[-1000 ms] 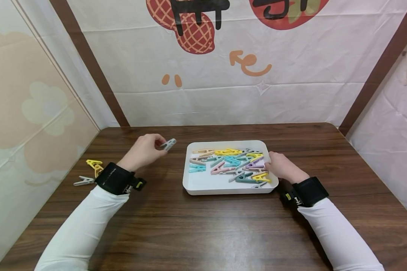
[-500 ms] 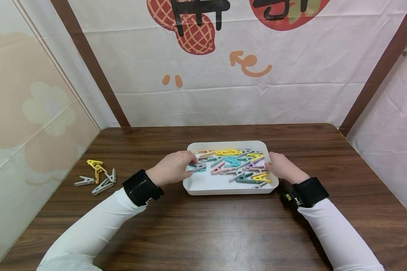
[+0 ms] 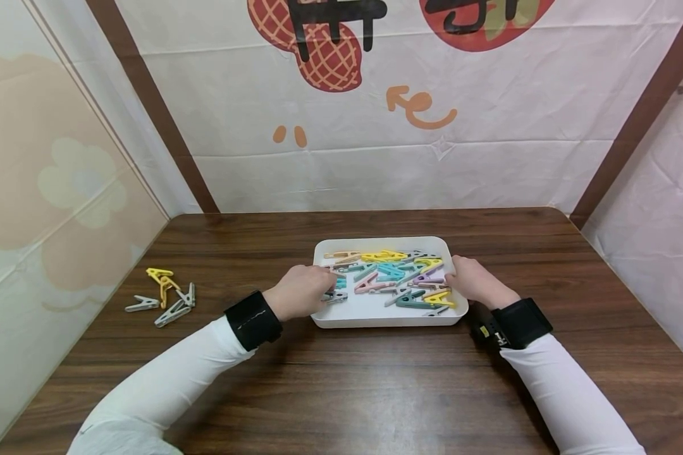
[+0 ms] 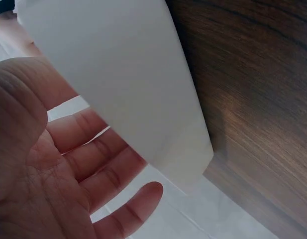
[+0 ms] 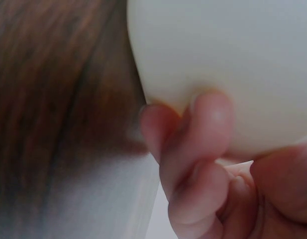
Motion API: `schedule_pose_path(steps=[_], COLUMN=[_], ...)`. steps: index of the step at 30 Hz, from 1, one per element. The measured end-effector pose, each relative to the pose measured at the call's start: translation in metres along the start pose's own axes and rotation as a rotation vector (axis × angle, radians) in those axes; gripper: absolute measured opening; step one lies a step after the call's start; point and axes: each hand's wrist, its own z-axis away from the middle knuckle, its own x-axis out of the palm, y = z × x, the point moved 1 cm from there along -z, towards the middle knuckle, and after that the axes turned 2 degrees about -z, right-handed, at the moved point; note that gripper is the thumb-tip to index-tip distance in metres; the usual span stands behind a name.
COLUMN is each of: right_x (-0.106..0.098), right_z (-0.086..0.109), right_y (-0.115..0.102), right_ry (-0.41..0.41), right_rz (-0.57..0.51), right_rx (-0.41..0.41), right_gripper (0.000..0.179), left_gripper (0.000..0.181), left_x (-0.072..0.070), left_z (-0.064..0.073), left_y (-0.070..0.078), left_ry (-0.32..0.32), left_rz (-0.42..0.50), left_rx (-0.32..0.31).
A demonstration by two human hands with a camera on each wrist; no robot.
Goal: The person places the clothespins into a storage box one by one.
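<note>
A white tray (image 3: 350, 319) holds several clothespins (image 3: 389, 272) in yellow, teal, blue, pink, purple and grey. My left hand (image 3: 300, 291) reaches over its left rim. Beside the thumb, low in the tray, is a grey clothespin (image 3: 334, 296), with a teal clothespin (image 3: 341, 283) just behind it. In the left wrist view, the tray wall (image 4: 123, 84) hides my left fingertips, so whether they pinch the grey clothespin is unclear. My right hand (image 3: 475, 279) grips the tray's right side, its fingers (image 5: 213, 119) curled against the outer wall.
On the left of the brown wooden table (image 3: 375, 392) lie yellow clothespins (image 3: 162, 281) and grey clothespins (image 3: 176, 309), close together. A printed white cloth (image 3: 341, 170) hangs behind the table's far edge.
My left hand has carried a grey clothespin rightward from beside the tray, over its left rim, then down toward the front left inside. My right hand has stayed at the tray.
</note>
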Motion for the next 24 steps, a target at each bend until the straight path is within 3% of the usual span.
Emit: schedule_pose_path(steps=[12,24], right_x=[0.0,-0.001], right_z=[0.001,0.002], right_y=[-0.001,-0.002], right_ry=[0.001,0.006], right_rz=[0.0,0.02], right_rx=[0.002,-0.002], right_gripper=[0.051,0.05], left_gripper=[0.009,0.009], left_x=[0.007,0.008], left_z=[-0.007,-0.013], left_y=[0.004,0.0], left_ry=[-0.006,-0.034], left_rz=[-0.088,-0.109], left_rx=[-0.072,-0.115])
